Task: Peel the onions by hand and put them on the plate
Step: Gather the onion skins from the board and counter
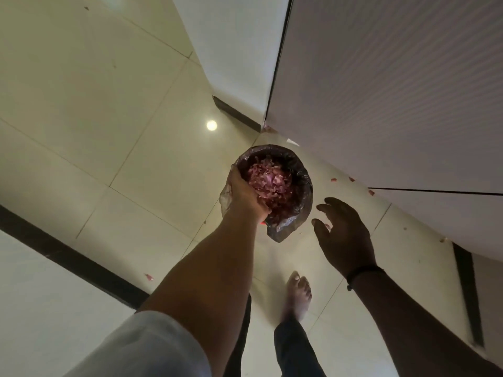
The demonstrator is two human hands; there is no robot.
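A small bin lined with a dark plastic bag (300,197) stands on the floor, filled with purple onion skins (268,180). My left hand (245,195) reaches down and grips the bin's near-left rim, fingers curled over the edge into the bag. My right hand (344,229) hovers to the right of the bin, fingers spread and relaxed, holding nothing. No onions and no plate are in view.
Pale floor tiles (109,118) spread to the left. White cabinet fronts (394,91) rise on the right. Bits of onion skin (333,180) lie scattered on the floor near the cabinets. My bare foot (298,293) stands below the bin.
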